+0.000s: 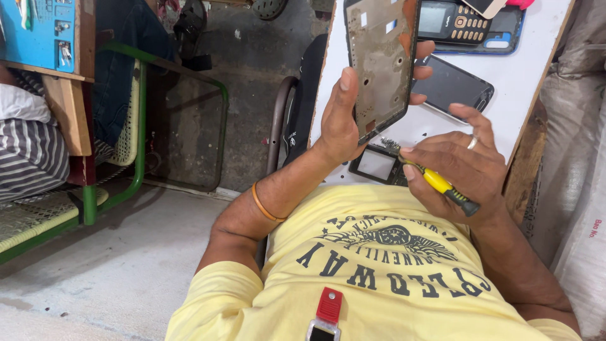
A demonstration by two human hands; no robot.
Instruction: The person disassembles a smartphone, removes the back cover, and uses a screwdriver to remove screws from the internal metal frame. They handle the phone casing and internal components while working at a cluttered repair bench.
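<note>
My left hand (344,117) holds a bare phone frame (380,60) upright by its edges, inner side facing me. My right hand (457,170) grips a yellow-handled screwdriver (439,183), its tip pointing at the frame's lower end. A ring sits on one finger of that hand. Under both hands lies a white board (530,69) used as a work surface.
On the board lie a black smartphone (451,85), a keypad phone on a blue case (470,25) and a small dark frame part (375,165). A green metal chair (136,126) stands at the left, white sacks (577,145) at the right, concrete floor (107,271) below.
</note>
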